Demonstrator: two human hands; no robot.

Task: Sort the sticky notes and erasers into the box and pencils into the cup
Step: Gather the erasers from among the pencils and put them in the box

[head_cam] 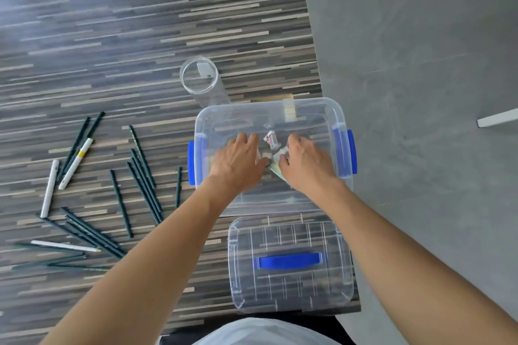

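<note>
Hands both reach inside clear storage box [340, 117] w/ blue latches. Left hand [238, 161] lies palm-down, fingers loosely spread; right hand [307, 164] curls over yellow sticky notes [276, 166], grip not clear. Small eraser [271, 138] lies between them on box floor. Dark green pencils [140, 173] are scattered left on striped table [112, 36]; clear cup [199, 75] stands behind box, lid [290, 263] in front.
</note>
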